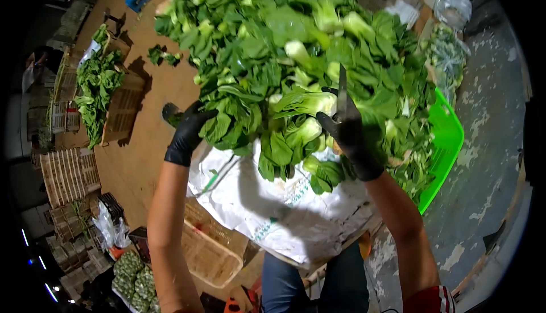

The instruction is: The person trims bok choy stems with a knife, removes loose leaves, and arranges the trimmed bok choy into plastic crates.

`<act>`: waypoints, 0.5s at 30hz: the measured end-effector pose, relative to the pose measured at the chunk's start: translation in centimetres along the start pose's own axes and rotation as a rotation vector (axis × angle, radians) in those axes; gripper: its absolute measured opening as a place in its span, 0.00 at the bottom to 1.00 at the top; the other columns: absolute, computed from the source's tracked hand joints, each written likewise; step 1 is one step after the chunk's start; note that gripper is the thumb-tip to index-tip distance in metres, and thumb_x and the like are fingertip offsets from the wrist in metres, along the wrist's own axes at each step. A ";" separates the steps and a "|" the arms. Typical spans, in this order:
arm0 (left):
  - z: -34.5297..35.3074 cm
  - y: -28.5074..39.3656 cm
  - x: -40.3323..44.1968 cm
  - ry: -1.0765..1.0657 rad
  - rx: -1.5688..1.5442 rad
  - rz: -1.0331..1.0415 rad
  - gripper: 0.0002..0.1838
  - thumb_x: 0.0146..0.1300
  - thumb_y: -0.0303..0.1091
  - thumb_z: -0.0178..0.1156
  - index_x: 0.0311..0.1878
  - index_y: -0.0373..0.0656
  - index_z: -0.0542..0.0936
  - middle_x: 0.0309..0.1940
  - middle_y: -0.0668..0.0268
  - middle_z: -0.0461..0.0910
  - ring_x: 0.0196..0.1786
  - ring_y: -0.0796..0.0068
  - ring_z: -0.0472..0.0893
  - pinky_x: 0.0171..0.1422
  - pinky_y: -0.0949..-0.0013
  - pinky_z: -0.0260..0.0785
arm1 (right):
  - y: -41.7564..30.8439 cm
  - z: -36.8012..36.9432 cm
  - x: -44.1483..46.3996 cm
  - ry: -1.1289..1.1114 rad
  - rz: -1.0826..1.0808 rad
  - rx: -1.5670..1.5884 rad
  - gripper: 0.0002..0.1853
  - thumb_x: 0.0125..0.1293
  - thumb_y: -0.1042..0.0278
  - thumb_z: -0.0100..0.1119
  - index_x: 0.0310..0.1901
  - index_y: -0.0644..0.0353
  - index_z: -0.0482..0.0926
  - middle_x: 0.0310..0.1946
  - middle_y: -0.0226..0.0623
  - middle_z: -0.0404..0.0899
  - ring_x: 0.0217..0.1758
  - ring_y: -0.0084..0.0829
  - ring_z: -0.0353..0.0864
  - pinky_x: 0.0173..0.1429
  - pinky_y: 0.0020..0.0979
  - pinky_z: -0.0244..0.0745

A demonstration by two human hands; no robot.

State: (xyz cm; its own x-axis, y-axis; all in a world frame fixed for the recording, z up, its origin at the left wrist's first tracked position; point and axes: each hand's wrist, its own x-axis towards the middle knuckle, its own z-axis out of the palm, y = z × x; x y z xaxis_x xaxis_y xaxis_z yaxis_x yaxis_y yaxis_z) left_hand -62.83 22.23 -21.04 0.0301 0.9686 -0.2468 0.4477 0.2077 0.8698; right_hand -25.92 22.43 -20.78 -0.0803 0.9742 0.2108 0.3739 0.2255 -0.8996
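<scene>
The right hand (352,139) grips one knife (342,88), finger and thumb flanking one bok choy (304,104) at the near side of an uncountable heap (256,46); the left hand's (190,128) fingers curl against leaves, grip unclear. White sheeting (227,193) lies open nearer the person; one green crate (449,137) edges the right. The bok choy lies crosswise, leaves left; the blade points away.

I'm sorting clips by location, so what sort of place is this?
Probably a produce packing or sorting area: leafy greens lie heaped in front of the worker, a slatted crate with more greens stands off to the left, and bags of green produce sit at the lower left.
</scene>
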 end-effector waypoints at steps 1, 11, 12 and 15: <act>-0.1 2.2 -0.2 0.048 -0.190 -0.081 0.25 0.55 0.31 0.60 0.56 0.33 0.69 0.47 0.57 0.76 0.49 0.68 0.76 0.51 0.70 0.70 | -1.6 0.2 1.6 -0.045 0.052 0.197 0.25 0.50 0.66 0.67 0.49 0.65 0.71 0.33 0.39 0.75 0.33 0.29 0.73 0.39 0.30 0.70; -4.9 13.8 6.9 0.306 -0.365 0.137 0.25 0.59 0.45 0.60 0.55 0.39 0.71 0.46 0.59 0.75 0.46 0.70 0.74 0.49 0.68 0.67 | -11.4 3.5 15.4 -0.126 0.069 0.223 0.26 0.56 0.63 0.62 0.50 0.75 0.68 0.34 0.46 0.77 0.33 0.31 0.77 0.39 0.31 0.73; -3.2 11.1 6.3 0.327 -0.175 0.203 0.24 0.58 0.43 0.60 0.53 0.38 0.72 0.43 0.59 0.77 0.42 0.71 0.76 0.47 0.70 0.68 | -10.0 3.5 13.5 -0.041 -0.115 0.176 0.24 0.58 0.65 0.59 0.52 0.72 0.70 0.32 0.44 0.78 0.29 0.30 0.77 0.35 0.30 0.73; 4.5 0.1 1.2 0.226 0.129 0.151 0.17 0.56 0.38 0.61 0.43 0.34 0.78 0.37 0.55 0.81 0.39 0.67 0.80 0.47 0.68 0.70 | -4.7 0.2 4.6 -0.268 -0.102 -0.126 0.15 0.60 0.69 0.56 0.48 0.66 0.75 0.41 0.40 0.79 0.34 0.25 0.78 0.36 0.25 0.73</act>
State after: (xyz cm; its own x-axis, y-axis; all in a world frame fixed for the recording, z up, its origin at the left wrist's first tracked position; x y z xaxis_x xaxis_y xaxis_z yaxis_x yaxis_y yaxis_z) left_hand -58.69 22.83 -23.17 -0.0885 0.9961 -0.0050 0.5632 0.0542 0.8245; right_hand -28.20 25.90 -15.67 -0.3581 0.9174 0.1738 0.4619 0.3358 -0.8209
